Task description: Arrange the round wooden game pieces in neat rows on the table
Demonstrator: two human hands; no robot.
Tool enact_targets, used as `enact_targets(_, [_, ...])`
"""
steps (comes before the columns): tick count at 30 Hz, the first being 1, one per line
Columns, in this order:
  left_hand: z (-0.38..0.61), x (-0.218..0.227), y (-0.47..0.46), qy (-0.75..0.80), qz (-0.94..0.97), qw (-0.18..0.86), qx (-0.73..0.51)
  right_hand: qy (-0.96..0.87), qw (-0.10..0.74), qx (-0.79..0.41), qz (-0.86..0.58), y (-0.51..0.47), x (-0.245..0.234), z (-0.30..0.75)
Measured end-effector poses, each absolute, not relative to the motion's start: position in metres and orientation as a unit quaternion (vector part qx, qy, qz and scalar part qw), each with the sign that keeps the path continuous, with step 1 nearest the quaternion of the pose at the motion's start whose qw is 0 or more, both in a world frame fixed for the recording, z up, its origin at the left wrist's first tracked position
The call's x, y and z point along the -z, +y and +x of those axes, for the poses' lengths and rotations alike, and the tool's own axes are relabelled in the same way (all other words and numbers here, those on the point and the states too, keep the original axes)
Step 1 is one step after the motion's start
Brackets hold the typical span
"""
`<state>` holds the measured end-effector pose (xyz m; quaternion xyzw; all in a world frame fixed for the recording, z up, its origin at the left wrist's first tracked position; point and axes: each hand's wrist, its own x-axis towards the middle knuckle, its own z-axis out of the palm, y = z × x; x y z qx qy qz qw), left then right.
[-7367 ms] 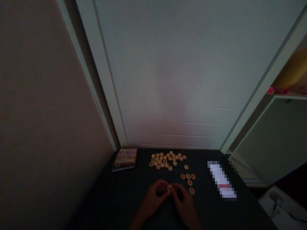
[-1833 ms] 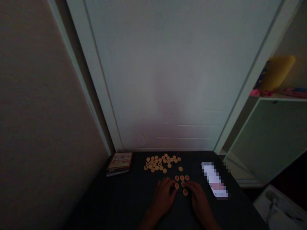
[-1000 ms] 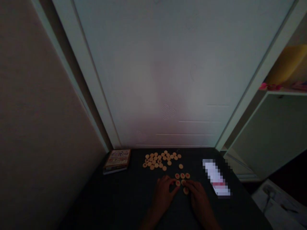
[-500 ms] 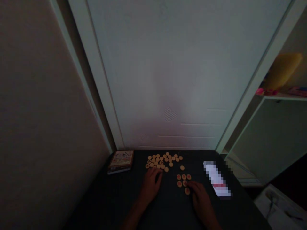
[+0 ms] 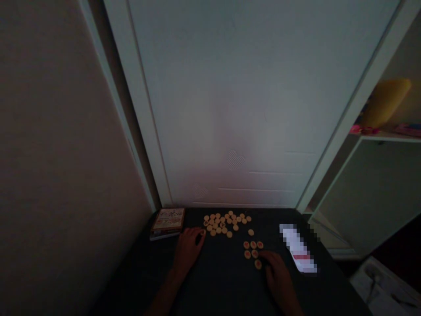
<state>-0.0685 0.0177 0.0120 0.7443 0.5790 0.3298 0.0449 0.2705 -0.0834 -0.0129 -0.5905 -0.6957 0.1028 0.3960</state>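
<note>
Wooden discs (image 5: 223,224) lie heaped, and the left hand (image 5: 189,250) has swung out beside the box (image 5: 168,220); the right hand (image 5: 278,274) touches the red-marked discs (image 5: 253,245), neither hand's grip clear.

We saw a dark tabletop (image 5: 220,285) carrying a heap of round wooden pieces (image 5: 223,224), a lone piece (image 5: 251,232) just beside it, a small cluster of red-marked pieces (image 5: 253,250) nearer us, a picture box (image 5: 168,220) at the left, and a blurred white strip (image 5: 297,248) at the right.

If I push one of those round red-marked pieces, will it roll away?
The red-marked piece lies flat, so it would probably slide, not roll, unless stood on edge. It looks hard, so probably won't bend. Being thin, it may be fiddly to lift.
</note>
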Motion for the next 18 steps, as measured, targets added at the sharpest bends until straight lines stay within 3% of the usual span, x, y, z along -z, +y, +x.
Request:
enact_targets(10, [-0.055, -0.022, -0.021, 0.567, 0.740, 0.116, -0.343, -0.695, 0.410, -0.086, -0.585, -0.089, 0.007, 0.269])
enact_targets(18, [-0.005, -0.034, -0.061, 0.477, 0.651, 0.407, -0.427, -0.699, 0.449, -0.161, -0.532, -0.106, -0.002, 0.194])
